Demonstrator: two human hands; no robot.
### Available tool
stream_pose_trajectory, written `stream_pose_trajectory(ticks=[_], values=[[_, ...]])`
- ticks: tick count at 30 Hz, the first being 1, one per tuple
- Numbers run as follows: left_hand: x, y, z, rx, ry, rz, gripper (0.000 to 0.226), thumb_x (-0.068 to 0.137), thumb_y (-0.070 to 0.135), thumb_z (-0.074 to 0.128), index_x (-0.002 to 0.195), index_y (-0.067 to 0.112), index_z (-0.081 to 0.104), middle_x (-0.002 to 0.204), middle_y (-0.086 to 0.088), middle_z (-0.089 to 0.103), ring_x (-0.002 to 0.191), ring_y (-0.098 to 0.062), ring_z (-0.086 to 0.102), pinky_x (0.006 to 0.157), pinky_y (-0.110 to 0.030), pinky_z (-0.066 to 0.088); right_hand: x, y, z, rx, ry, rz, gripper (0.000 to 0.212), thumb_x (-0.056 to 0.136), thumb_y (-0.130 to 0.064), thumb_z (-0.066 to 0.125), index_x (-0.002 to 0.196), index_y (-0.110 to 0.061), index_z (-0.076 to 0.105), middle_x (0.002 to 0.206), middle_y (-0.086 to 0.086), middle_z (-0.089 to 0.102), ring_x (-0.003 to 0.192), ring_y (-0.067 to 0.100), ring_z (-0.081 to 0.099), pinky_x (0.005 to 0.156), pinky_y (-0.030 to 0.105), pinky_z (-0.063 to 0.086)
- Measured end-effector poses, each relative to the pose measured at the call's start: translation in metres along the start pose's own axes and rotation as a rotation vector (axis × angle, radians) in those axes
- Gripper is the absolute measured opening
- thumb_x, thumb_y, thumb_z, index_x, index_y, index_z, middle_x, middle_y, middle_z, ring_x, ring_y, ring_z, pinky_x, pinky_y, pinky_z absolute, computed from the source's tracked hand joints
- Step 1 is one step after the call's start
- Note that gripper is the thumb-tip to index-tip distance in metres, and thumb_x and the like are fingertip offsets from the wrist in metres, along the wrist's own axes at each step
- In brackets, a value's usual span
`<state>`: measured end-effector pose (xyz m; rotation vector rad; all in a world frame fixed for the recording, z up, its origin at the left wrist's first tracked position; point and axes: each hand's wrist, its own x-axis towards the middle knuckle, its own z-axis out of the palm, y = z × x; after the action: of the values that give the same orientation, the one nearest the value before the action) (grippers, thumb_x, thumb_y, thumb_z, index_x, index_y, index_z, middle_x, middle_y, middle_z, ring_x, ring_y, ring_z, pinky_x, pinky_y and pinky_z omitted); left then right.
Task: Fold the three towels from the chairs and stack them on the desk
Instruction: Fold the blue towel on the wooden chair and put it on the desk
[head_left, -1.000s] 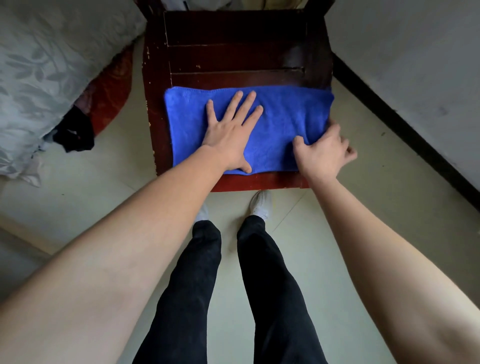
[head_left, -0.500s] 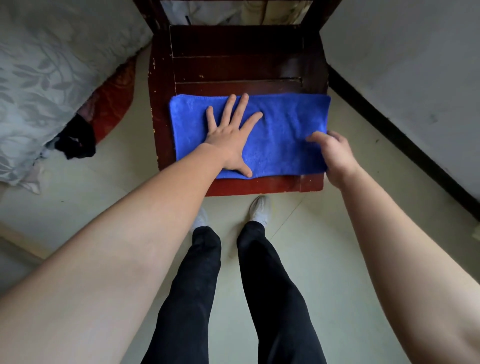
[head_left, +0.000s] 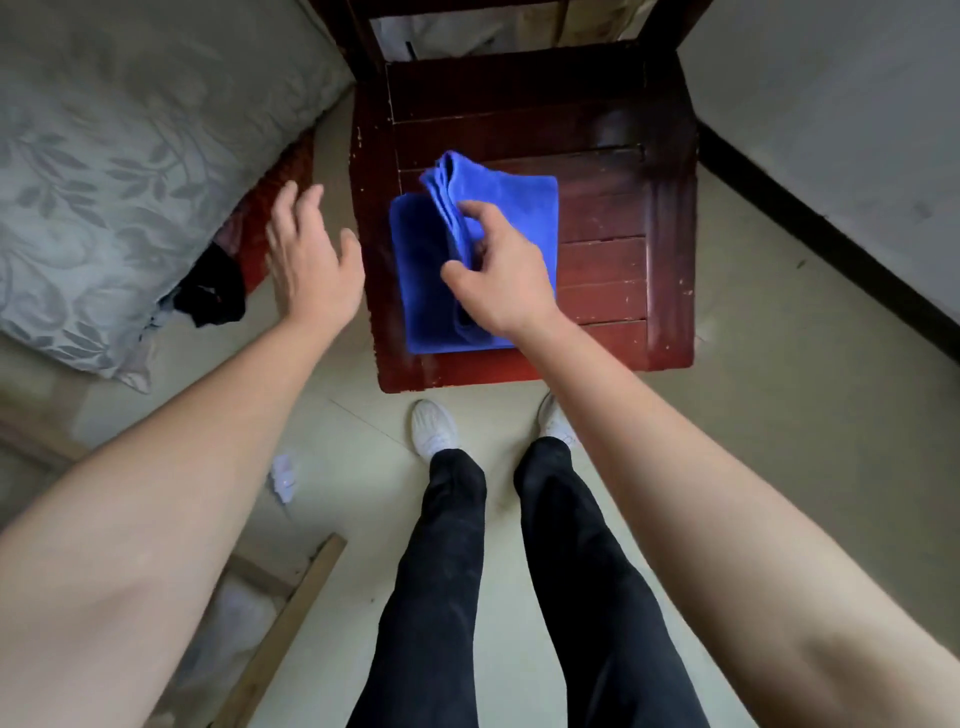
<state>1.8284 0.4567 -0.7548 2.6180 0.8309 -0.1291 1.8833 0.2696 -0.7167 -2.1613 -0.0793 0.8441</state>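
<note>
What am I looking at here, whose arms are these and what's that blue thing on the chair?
No machine here: a camera worn on a person's head looks down at their own bare hands. The blue thing is a towel, partly folded, lying on the wooden chair seat. The right hand pinches a bunched edge of it in its fingers, lifted off the rest. The left hand is open beside the chair, holding nothing. A grey patterned bed cover lies at the left.

1 head-worn wide-angle view, facing steeply down, close above chair seat (head_left: 613, 208)
</note>
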Motion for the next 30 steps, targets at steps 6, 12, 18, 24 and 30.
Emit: stream_pose_trajectory(ticks=[6,12,18,24,30], values=[[0.009,-0.022,-0.013,-0.06,-0.095,-0.054,0.055,0.093,0.017,0.051,0.146,0.008,0.037,0.155,-0.014,0.029,0.14,-0.031,0.033,0.114,-0.035,0.026,0.0,0.01,0.055,-0.199,-0.405,0.007,0.081,0.088,-0.034,0.064,0.157,-0.02,0.023,0.133,0.012,0.036,0.119,0.027,0.051,0.108,0.034,0.04],[-0.002,-0.008,-0.014,0.117,-0.276,0.251,0.073,0.092,0.04,0.056,0.152,0.015,0.024,0.163,-0.014,0.006,0.146,-0.037,0.018,0.115,-0.05,0.023,-0.004,0.041,-0.003,-0.501,-0.041,-0.479,0.052,0.085,-0.017,0.063,0.137,-0.015,0.056,0.137,0.017,0.052,0.117,0.036,0.056,0.084,0.045,0.054],[-0.012,0.012,0.014,0.41,-0.534,0.599,0.109,0.075,0.082,0.046,0.156,0.029,-0.005,0.163,-0.008,-0.02,0.15,-0.025,-0.018,0.116,-0.064,0.007,0.026,0.077,-0.028,-1.065,-0.155,-0.528,0.114,0.075,-0.079,0.052,0.159,-0.017,0.006,0.163,0.025,-0.003,0.152,0.039,0.002,0.12,0.057,0.013],[-0.005,-0.008,0.035,0.503,-0.582,0.583,0.118,0.068,0.089,0.038,0.152,0.03,-0.02,0.158,-0.007,-0.034,0.146,-0.028,-0.03,0.115,-0.068,0.007,0.038,0.097,-0.021,-1.126,-0.175,-0.446,0.116,0.07,-0.096,0.023,0.157,-0.026,-0.01,0.164,0.02,-0.009,0.152,0.035,-0.006,0.119,0.062,0.009],[-0.02,0.006,0.021,0.38,-0.548,0.473,0.121,0.067,0.078,0.062,0.154,0.033,-0.009,0.16,-0.012,-0.026,0.149,-0.03,-0.021,0.115,-0.064,0.007,0.025,0.079,-0.028,-0.993,-0.212,-0.396,0.133,0.06,-0.091,0.05,0.158,-0.022,-0.009,0.162,0.024,-0.014,0.151,0.04,-0.009,0.118,0.065,0.007]])
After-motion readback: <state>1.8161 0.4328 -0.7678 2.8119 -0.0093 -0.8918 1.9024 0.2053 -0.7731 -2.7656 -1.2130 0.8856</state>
